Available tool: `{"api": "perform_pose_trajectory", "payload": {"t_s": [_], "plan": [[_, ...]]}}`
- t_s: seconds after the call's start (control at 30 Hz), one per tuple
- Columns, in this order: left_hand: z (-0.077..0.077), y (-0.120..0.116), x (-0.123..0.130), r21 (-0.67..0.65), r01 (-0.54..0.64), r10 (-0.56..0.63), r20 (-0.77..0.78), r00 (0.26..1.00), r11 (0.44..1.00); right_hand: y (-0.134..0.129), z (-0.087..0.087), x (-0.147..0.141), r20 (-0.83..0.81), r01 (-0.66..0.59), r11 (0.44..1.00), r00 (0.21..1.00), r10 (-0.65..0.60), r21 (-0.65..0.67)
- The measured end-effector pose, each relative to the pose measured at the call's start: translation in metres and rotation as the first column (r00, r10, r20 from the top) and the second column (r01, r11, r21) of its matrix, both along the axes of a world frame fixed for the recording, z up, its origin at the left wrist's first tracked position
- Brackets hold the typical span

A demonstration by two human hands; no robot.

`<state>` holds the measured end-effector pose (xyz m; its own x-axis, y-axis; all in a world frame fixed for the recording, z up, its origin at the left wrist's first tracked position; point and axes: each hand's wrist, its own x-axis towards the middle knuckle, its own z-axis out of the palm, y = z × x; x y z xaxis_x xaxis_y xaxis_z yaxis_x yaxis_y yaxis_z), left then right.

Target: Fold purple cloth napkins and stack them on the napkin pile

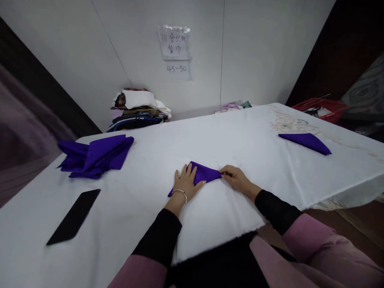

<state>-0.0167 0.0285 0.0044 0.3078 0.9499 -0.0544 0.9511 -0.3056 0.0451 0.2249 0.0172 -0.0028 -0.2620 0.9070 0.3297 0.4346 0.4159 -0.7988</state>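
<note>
A purple cloth napkin (205, 173), folded into a triangle, lies on the white tablecloth in front of me. My left hand (186, 183) rests flat across its left part with the fingers spread, hiding some of the cloth. At the right tip, my right hand (237, 178) pinches the napkin's corner between thumb and fingers. Another folded purple napkin (307, 141) lies apart on the right side of the table. A loose heap of purple napkins (99, 156) sits at the left.
A flat black slanted piece (74, 218) lies at the front left of the white table (135, 224). Behind the far edge are a stack of folded clothes (138, 110), some pinkish cloth (229, 107) and a red basket (336, 112). Handwritten paper signs (176, 48) hang on the wall.
</note>
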Motion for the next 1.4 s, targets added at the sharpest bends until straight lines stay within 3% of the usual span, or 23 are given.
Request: {"api": "perform_pose_trajectory", "payload": {"t_s": [0.67,1.07,1.4], "plan": [[0.0022,-0.0015,0.001,0.009,-0.004,0.004,-0.03,1.0,1.0,0.0004,0.0033,-0.0057,0.201,0.05,0.998,0.978,-0.055,0.03],[0.0023,-0.0016,0.0007,0.003,0.001,-0.001,-0.007,1.0,1.0,-0.0004,0.0032,-0.0047,0.276,-0.021,0.993,0.961,-0.013,0.118],[0.0035,-0.002,0.0008,-0.009,-0.002,0.002,-0.006,1.0,1.0,-0.0019,0.005,-0.0029,0.595,-0.081,0.954,0.796,-0.113,0.289]]}}
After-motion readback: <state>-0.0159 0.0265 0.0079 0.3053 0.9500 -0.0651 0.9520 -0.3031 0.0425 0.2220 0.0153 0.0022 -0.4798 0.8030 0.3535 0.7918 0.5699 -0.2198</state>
